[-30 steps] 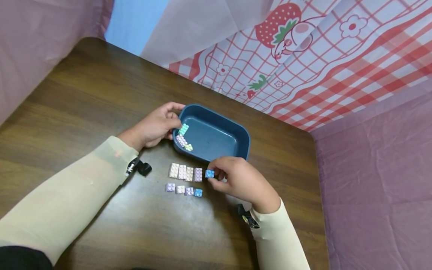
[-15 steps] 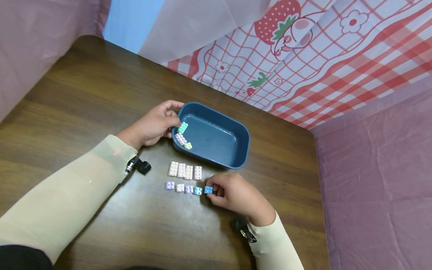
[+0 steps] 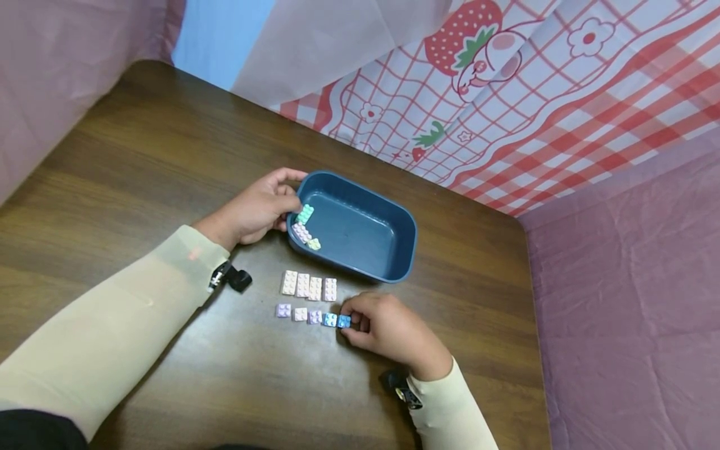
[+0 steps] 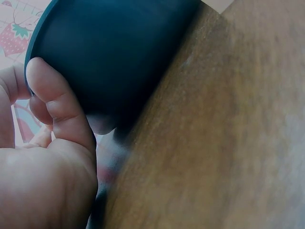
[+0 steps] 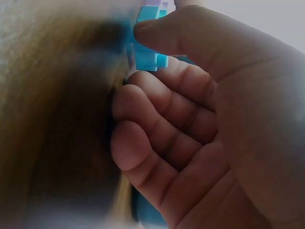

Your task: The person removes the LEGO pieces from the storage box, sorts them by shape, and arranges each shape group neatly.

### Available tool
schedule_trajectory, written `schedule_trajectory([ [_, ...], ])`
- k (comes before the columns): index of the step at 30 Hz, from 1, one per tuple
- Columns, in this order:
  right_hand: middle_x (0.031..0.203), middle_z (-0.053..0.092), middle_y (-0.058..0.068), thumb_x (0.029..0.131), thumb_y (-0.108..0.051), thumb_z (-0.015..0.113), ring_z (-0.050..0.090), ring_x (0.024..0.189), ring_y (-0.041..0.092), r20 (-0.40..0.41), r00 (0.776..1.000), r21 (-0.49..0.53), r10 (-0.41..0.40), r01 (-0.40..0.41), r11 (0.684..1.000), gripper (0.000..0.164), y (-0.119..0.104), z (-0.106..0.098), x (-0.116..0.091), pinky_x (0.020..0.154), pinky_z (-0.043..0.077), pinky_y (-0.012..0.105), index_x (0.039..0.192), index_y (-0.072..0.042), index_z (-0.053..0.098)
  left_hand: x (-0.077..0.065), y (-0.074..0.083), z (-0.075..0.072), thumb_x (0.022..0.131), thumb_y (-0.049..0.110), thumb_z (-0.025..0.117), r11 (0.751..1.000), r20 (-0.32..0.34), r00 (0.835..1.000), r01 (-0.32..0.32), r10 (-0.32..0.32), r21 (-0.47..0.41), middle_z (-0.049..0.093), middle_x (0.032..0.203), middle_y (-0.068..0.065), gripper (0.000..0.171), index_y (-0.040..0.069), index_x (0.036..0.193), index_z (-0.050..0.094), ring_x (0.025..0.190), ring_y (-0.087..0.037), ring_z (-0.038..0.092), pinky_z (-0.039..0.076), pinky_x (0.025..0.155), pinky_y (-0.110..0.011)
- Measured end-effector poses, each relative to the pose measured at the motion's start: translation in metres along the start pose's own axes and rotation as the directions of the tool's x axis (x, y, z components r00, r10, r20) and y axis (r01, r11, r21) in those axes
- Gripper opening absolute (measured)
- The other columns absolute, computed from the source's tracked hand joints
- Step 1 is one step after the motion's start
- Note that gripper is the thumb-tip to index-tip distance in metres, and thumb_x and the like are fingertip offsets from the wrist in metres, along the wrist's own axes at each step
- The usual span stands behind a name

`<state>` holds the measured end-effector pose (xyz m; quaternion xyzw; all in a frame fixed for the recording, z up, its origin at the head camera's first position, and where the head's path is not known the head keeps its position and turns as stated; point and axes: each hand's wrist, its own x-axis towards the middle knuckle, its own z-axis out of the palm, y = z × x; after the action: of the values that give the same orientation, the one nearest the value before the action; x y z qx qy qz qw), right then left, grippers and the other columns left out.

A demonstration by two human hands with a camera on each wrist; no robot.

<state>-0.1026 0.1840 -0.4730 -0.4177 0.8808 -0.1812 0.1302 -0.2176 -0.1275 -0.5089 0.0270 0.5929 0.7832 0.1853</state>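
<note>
My right hand (image 3: 394, 331) pinches a small blue toy brick (image 3: 344, 321) between thumb and forefinger, at the right end of the front row. In the right wrist view the thumb lies against the same blue brick (image 5: 146, 57), and the other fingers curl below it. Beside it stands another blue brick (image 3: 330, 319), then purple and pale small bricks (image 3: 300, 314) further left. Behind runs a row of longer pale bricks (image 3: 315, 289). My left hand (image 3: 255, 209) grips the left end of a dark blue plastic bin (image 3: 410, 250), thumb at its rim (image 4: 29, 52).
Inside the bin's left end lie a green brick (image 3: 305, 214), a pale purple brick (image 3: 301, 233) and a small yellow-green brick (image 3: 314, 244). The brown wooden table (image 3: 225, 362) is bounded by a pink cloth (image 3: 624, 312) on the right and a strawberry-print cloth (image 3: 382, 119) behind.
My right hand has brought the blue brick from beside the back row toward me, then slightly left against the front row's end. The left hand has kept its grip on the bin.
</note>
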Motion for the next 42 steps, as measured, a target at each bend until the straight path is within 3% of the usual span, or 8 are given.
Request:
schedule_trajectory([
  [22, 0.079, 0.062, -0.008, 0.087, -0.025, 0.085, 0.057, 0.069, 0.006, -0.062, 0.998, 0.031, 0.009, -0.007, 0.999, 0.022, 0.004, 0.010, -0.004, 0.060, 0.045, 0.011, 0.103, -0.019, 0.071, -0.004, 0.000, 0.001, 0.094, 0.000, 0.061, 1.000, -0.016, 1.000, 0.025, -0.025, 0.018, 0.058, 0.101, -0.009, 0.063, 0.023, 0.150, 0.046, 0.073, -0.018, 0.055, 0.049, 0.052, -0.024],
  [32, 0.082, 0.062, -0.009, 0.086, -0.032, 0.087, 0.058, 0.068, 0.005, -0.070, 0.998, 0.057, 0.009, -0.005, 0.998, 0.032, 0.007, 0.012, -0.004, 0.060, 0.046, 0.010, 0.111, -0.019, 0.072, -0.003, 0.001, 0.000, 0.094, -0.002, 0.061, 1.000, -0.011, 1.000, 0.003, -0.003, 0.016, 0.058, 0.098, -0.007, 0.063, 0.020, 0.151, 0.045, 0.070, -0.016, 0.055, 0.049, 0.051, -0.023],
  [37, 0.089, 0.064, -0.007, 0.085, -0.037, 0.088, 0.060, 0.070, 0.005, -0.050, 0.999, 0.103, 0.018, -0.013, 0.995, 0.044, 0.006, 0.007, -0.006, 0.063, 0.050, 0.010, 0.121, -0.016, 0.072, -0.003, 0.000, -0.001, 0.093, -0.003, 0.061, 1.000, -0.017, 1.000, 0.000, 0.000, 0.014, 0.058, 0.096, -0.007, 0.064, 0.019, 0.151, 0.045, 0.071, -0.016, 0.055, 0.048, 0.051, -0.023],
  [42, 0.095, 0.064, -0.004, 0.086, -0.042, 0.086, 0.061, 0.079, 0.008, -0.061, 0.998, 0.117, 0.008, -0.001, 0.993, 0.047, 0.004, -0.006, -0.010, 0.067, 0.055, 0.018, 0.123, -0.017, 0.070, -0.002, -0.002, 0.001, 0.093, -0.003, 0.061, 1.000, -0.011, 1.000, -0.006, 0.007, 0.003, 0.057, 0.096, -0.007, 0.063, 0.018, 0.151, 0.045, 0.072, -0.017, 0.055, 0.048, 0.050, -0.023],
])
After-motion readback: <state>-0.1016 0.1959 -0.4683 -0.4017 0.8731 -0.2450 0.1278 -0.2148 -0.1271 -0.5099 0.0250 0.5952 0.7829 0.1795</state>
